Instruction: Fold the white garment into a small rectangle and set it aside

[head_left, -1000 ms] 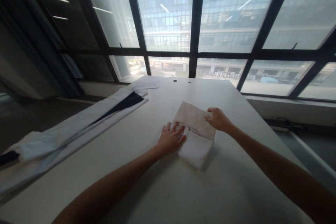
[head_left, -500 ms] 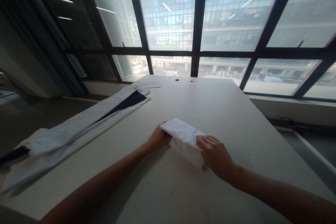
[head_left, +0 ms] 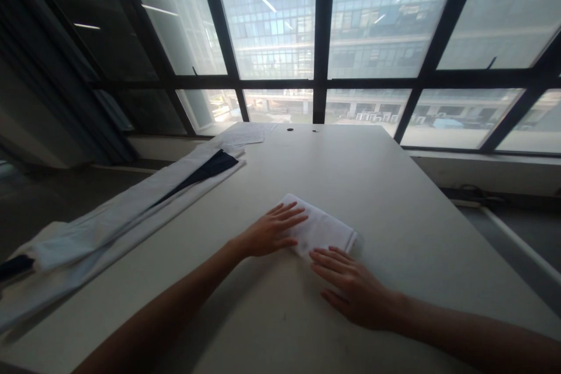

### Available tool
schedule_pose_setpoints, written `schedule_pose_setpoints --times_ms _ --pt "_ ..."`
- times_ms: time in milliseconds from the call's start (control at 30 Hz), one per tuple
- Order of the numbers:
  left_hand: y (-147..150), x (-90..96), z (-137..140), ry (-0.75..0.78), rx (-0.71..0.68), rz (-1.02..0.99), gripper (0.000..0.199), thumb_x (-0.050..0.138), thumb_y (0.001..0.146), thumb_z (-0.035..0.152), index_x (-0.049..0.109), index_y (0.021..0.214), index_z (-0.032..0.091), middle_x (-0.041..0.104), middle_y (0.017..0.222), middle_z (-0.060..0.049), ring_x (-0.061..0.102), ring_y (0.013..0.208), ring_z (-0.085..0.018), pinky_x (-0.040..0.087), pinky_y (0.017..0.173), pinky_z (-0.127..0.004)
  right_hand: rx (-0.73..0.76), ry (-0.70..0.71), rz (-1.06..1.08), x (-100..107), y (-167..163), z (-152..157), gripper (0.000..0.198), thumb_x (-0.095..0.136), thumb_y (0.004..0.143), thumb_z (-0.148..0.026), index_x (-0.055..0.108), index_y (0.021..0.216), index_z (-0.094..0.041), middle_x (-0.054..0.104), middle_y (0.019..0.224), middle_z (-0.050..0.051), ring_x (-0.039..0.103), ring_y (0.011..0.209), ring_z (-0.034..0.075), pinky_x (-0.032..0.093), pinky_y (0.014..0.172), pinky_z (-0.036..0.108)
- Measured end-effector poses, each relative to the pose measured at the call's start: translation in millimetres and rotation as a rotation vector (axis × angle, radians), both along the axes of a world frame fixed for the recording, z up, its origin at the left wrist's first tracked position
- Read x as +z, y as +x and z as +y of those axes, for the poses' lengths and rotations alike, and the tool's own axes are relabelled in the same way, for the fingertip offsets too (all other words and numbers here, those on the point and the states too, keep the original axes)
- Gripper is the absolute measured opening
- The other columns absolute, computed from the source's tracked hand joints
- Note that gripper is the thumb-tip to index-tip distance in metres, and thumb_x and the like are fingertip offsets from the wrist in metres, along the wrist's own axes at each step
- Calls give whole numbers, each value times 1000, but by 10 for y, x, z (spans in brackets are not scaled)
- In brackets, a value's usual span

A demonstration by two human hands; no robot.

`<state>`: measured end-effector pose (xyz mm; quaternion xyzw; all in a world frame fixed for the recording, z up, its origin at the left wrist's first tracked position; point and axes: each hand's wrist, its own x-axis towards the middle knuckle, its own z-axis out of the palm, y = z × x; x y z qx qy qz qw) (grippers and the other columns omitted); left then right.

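Observation:
A white cloth, folded into a small rectangle, lies flat on the white table in front of me. My left hand rests on its left end with the fingers spread. My right hand is at its near edge, fingers stretched out and the fingertips on or just over the cloth. Neither hand grips it. The layers at the right end of the cloth show as a thin stacked edge.
Long white garments lie in a pile along the table's left side. A dark navy piece lies among them. White sheets are at the far left corner. Large windows stand beyond the far edge.
Both hands have let go of the cloth's folded edge and opened out flat. The cloth, raised and half folded over before, now lies down on the table. The view has shifted slightly.

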<state>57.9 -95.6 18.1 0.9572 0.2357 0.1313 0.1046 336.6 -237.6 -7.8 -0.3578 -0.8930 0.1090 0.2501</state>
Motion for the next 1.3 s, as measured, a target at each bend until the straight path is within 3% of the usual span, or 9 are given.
schedule_pose_setpoints --times_ms 133,267,367,500,733,933,1033,1167,1300 --pt "65 -127 -47 62 -71 98 79 54 93 67 26 160 35 24 165 -4 14 154 -32 11 125 -52 -195 17 290 -84 272 264 59 47 87 -8 54 143 -24 56 144 11 48 136 25 40 114 49" --pt "17 -202 30 37 -50 71 62 45 101 57 32 158 35 29 164 -1 18 154 -28 14 126 -48 -360 -51 307 -238 618 523 56 59 84 -16 58 140 -22 57 141 13 48 133 29 40 113 53" --pt "38 -199 67 -68 19 -2 50 31 107 50 43 153 35 40 159 1 28 151 -25 17 126 -46 -341 -151 257 -281 703 566 56 68 84 -29 58 139 -21 58 140 14 49 132 31 39 112 52" --pt "85 -194 79 -183 136 -137 57 23 106 55 56 145 28 54 149 -1 41 144 -25 24 124 -42 -263 -207 255 -245 629 551 70 74 81 -34 52 145 -20 57 143 14 47 134 31 35 114 50" --pt "69 -76 27 -62 30 19 50 35 106 47 46 152 29 47 155 -4 34 149 -26 19 125 -48 -445 -175 308 -274 510 625 50 61 77 -17 64 127 -17 66 124 12 56 119 27 41 105 44" --pt "509 34 -240 130 -127 123 75 59 95 33 23 161 29 33 163 -5 22 153 -30 14 126 -53 -643 -213 203 -195 527 596 38 60 82 -20 67 119 -17 71 95 7 64 88 21 47 83 34" --pt "721 5 -348 101 -211 135 75 55 93 23 22 161 30 33 163 -3 24 152 -27 18 126 -50 -633 -327 267 -147 585 570 46 62 83 -26 62 128 -18 68 73 0 61 67 17 45 66 28" --pt "799 -54 -395 10 -132 46 63 48 98 22 31 158 32 38 161 0 30 151 -23 25 124 -45 -504 -469 538 -168 657 626 56 64 78 -24 58 132 -14 66 66 -3 59 60 15 43 58 25" --pt "790 -111 -404 -48 -98 -14 58 46 102 28 32 158 31 38 161 -1 28 151 -22 23 126 -46 -553 -428 648 -230 661 726 58 64 76 -22 56 133 -12 69 69 -1 62 64 16 47 62 26"
